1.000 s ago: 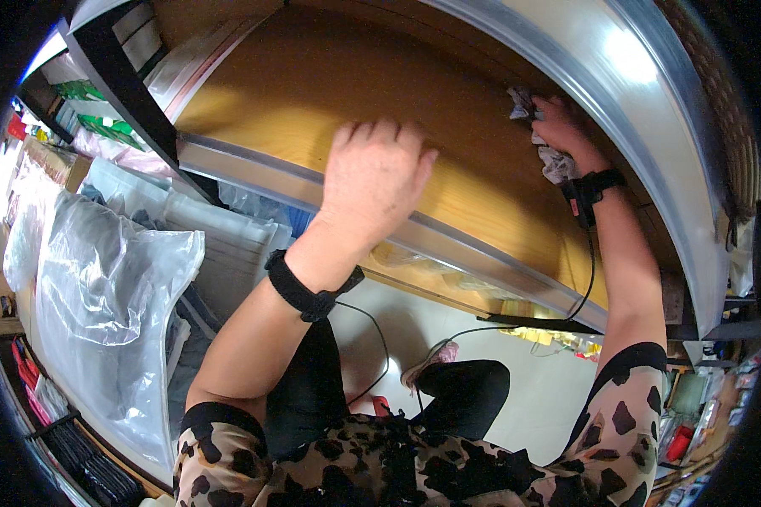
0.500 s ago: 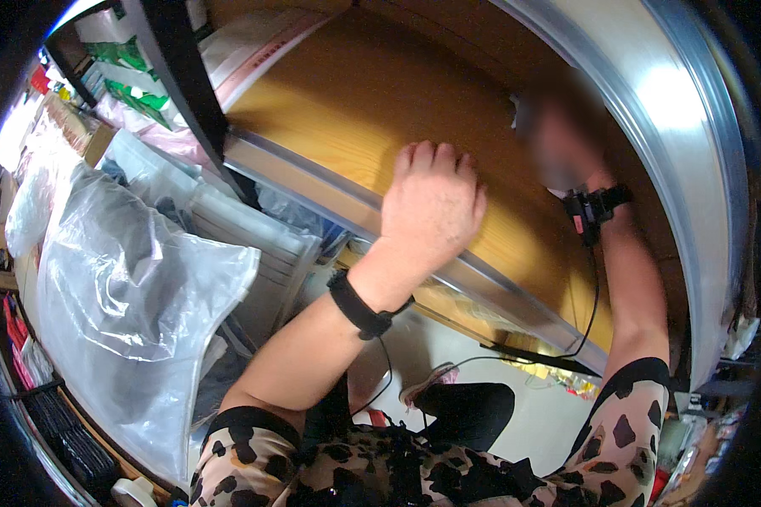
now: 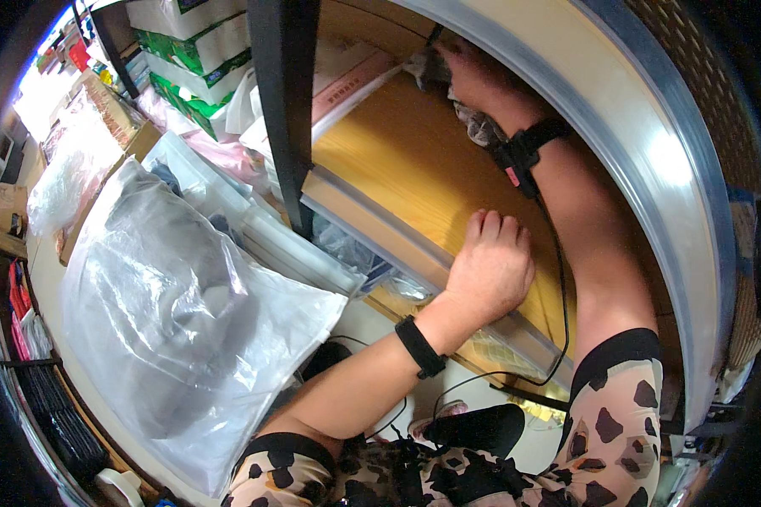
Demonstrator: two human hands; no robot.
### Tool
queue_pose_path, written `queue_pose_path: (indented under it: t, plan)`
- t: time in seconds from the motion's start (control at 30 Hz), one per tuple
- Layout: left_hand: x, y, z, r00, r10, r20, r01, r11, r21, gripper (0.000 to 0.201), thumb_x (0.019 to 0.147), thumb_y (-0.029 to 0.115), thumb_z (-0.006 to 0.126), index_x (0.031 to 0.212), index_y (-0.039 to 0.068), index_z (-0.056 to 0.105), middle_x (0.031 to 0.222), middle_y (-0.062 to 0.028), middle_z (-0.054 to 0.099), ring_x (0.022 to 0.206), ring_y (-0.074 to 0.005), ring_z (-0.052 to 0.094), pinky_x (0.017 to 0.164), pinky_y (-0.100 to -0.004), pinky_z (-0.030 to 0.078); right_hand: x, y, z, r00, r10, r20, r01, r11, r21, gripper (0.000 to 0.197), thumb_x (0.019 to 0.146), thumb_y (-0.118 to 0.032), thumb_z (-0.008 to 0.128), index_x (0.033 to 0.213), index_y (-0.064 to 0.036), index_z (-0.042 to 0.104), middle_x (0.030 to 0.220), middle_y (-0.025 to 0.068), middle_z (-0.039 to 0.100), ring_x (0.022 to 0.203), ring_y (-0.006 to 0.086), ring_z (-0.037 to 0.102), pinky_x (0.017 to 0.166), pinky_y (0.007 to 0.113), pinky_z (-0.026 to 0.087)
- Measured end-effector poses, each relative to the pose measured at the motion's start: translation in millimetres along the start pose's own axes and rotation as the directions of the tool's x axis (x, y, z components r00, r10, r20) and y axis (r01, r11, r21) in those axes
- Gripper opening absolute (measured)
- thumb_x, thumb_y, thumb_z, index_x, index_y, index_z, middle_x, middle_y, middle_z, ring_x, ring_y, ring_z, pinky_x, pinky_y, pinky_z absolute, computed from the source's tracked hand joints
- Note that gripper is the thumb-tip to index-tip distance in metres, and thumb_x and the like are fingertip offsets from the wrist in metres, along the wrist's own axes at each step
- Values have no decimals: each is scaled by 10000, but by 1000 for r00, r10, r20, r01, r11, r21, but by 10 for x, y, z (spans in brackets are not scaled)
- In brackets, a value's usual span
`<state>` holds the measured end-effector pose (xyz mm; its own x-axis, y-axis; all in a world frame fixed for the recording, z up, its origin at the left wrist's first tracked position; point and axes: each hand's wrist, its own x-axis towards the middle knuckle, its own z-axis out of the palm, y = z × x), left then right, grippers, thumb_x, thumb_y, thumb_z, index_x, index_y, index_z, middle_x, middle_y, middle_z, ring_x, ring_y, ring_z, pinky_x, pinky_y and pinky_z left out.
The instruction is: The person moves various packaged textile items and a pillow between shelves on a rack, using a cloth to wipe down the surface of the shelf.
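Note:
My right hand (image 3: 484, 82) reaches deep into a shelf bay, closed on a crumpled grey cloth (image 3: 480, 127). Part of the cloth shows beyond the fingers and part hangs below the palm, against the yellow wood-grain shelf board (image 3: 397, 139). My left hand (image 3: 492, 264) rests over the board's front edge, holding nothing; its fingers lie on the board, slightly apart, and the thumb is hidden. Both wrists wear black straps, and a thin black cable (image 3: 561, 296) runs down from the right one.
A black upright post (image 3: 283, 110) stands at the shelf's left end. Left of it are a clear plastic bag (image 3: 186, 313) with contents and stacked green-and-white packs (image 3: 196, 63). A pale printed sheet (image 3: 355, 80) lies at the board's far left. A metal-edged upper shelf (image 3: 651, 144) curves overhead.
My right hand has moved the cloth farther in and leftward along the board. My left hand stays on the front edge, while the view has shifted.

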<state>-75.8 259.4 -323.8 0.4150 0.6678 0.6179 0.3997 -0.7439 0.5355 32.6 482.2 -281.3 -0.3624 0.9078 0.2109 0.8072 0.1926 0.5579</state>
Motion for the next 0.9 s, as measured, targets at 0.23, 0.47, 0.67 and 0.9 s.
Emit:
queue_pose_path:
  t: [0.23,0.47,0.67,0.9]
  plan:
    - [-18,-7,-2,1000,-4,24,5,1000,-9,250,730,227,527,830,2,568,829,-150,525,886,-311,484,885,-412,352,273,-184,172,992,-26,126,13,994,110,394,766,-22,475,1154,-89,495,1175,154,490,1013,348,483,886,432,389]
    - [22,26,-1,1000,19,8,-18,997,-74,227,708,216,548,798,8,555,801,-143,518,864,-309,489,865,-401,369,251,236,447,962,-3,272,-12,999,51,297,754,-45,468,1037,-29,560,924,238,579,785,387,556,680,453,449]
    - [-6,-54,-30,1000,-18,-9,17,998,-68,200,700,203,556,737,8,550,784,-144,518,828,-309,499,804,-384,402,-232,262,219,956,73,284,-165,935,315,266,758,-65,465,987,9,578,933,245,577,806,384,566,685,433,457]
    - [9,-32,-49,1000,4,-11,-5,1000,-18,215,720,225,529,721,12,557,755,-150,538,782,-312,526,738,-388,440,-1121,873,589,941,-203,270,250,956,-153,261,769,-105,456,969,6,582,954,239,567,866,396,544,737,427,451]
